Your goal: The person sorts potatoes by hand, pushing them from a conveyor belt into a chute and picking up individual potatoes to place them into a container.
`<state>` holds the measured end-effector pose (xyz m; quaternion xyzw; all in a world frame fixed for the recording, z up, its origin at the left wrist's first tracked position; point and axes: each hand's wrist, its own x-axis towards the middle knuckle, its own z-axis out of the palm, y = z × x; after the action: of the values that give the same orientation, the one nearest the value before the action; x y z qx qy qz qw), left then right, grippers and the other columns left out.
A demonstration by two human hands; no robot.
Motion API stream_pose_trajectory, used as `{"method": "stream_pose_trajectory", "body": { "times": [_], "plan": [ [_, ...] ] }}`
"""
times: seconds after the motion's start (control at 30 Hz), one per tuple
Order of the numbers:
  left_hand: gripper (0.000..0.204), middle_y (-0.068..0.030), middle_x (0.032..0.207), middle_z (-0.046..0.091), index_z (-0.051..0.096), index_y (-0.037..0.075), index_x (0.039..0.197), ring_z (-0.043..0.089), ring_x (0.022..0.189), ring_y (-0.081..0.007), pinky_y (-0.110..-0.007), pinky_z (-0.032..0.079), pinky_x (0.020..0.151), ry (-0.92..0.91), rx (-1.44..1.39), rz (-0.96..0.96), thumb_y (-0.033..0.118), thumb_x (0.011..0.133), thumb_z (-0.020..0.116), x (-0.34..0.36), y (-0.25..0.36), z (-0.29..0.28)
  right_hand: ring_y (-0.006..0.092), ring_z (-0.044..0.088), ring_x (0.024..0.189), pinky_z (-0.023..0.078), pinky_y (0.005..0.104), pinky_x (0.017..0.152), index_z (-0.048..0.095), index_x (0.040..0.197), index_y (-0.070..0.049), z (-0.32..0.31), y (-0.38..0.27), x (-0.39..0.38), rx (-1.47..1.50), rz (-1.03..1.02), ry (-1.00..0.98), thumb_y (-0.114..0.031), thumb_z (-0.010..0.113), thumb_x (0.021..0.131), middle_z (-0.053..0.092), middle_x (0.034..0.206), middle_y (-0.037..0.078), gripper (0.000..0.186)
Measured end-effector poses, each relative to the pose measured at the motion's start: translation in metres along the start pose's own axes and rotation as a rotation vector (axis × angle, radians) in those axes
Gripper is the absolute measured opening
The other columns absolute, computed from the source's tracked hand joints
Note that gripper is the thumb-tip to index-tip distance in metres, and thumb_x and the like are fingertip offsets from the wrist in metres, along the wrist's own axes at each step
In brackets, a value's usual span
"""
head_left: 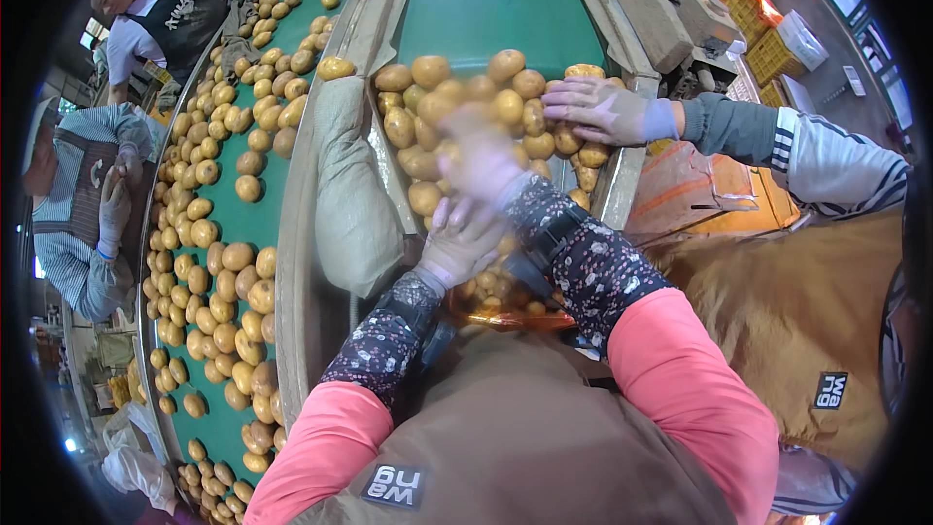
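Potatoes [507, 105] beyond the fingers, likely mid-sorting; left hand [457, 245] loosely spread, right hand [481, 163] blurred, can't tell; next calls for raking nearer.

- Head-worn view, wide fisheye; dark round rim, straight edges bowed.
- Looks down and forward over the wearer's brown apron [544, 437], along a green belt [486, 15] running far.
- Close range: left hand [461, 241] and right hand [483, 157] near, about mid-view.
- Wide enough for side belt [248, 222] at left, yellow crates [775, 55] far right.
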<state>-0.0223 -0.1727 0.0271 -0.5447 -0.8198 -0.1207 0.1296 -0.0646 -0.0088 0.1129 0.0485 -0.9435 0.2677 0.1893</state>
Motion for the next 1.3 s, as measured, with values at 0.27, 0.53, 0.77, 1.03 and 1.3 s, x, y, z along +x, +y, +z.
{"method": "stream_pose_trajectory", "body": {
  "times": [0.27, 0.53, 0.77, 1.03, 1.3],
  "plan": [
    [0.075, -0.0078, 0.15, 0.045, 0.053, 0.023, 0.141, 0.025, 0.146, -0.0405, -0.059, 0.01, 0.12, -0.364, -0.007, -0.113, 0.055, 0.074, 0.064, 0.04, -0.001, -0.01, 0.0284, 0.062, 0.119, 0.052, 0.0455, 0.095, 0.045, 0.147, -0.024, -0.009, -0.017, 0.051, -0.276, 0.11, -0.289, -0.022, 0.059, 0.091, 0.046, 0.152, 0.012, 0.057],
    [0.083, -0.0063, 0.152, 0.044, 0.05, 0.023, 0.143, 0.022, 0.146, -0.0438, -0.059, 0.01, 0.12, -0.377, -0.08, -0.104, 0.064, 0.073, 0.067, 0.055, 0.001, -0.017, 0.0239, 0.069, 0.095, 0.057, 0.0371, 0.079, 0.051, 0.138, -0.014, -0.006, 0.029, 0.045, 0.483, 0.069, 0.048, -0.018, 0.071, 0.082, 0.063, 0.117, 0.013, 0.06],
    [0.073, -0.0016, 0.144, 0.048, 0.058, 0.025, 0.133, 0.033, 0.139, -0.0453, -0.065, 0.023, 0.112, -0.304, -0.085, 0.036, 0.05, 0.067, 0.08, 0.068, -0.006, -0.016, 0.021, 0.061, 0.063, 0.052, 0.0319, 0.056, 0.049, 0.139, -0.009, -0.034, 0.035, 0.019, 1.887, 0.428, -0.218, -0.034, 0.045, 0.094, 0.066, 0.107, 0.018, 0.051],
    [0.074, -0.006, 0.153, 0.043, 0.064, 0.021, 0.129, 0.026, 0.145, -0.0418, -0.065, 0.016, 0.118, -0.227, -0.002, 0.184, 0.057, 0.066, 0.079, 0.078, -0.002, -0.007, 0.021, 0.066, 0.082, 0.058, 0.03, 0.065, 0.043, 0.144, -0.014, -0.134, 0.066, 0.003, 1.205, 0.481, 0.295, -0.015, 0.064, 0.093, 0.058, 0.121, 0.014, 0.054],
    [0.078, -0.0051, 0.157, 0.038, 0.067, 0.027, 0.128, 0.016, 0.151, -0.0381, -0.057, 0.02, 0.119, -0.242, -0.022, 0.161, 0.064, 0.061, 0.081, 0.086, -0.013, -0.006, 0.0299, 0.046, 0.132, 0.04, 0.0452, 0.11, 0.049, 0.144, -0.028, -0.399, 0.15, -0.032, -0.782, 0.187, 1.052, -0.02, 0.067, 0.083, 0.047, 0.141, 0.013, 0.064]
  ]
}}
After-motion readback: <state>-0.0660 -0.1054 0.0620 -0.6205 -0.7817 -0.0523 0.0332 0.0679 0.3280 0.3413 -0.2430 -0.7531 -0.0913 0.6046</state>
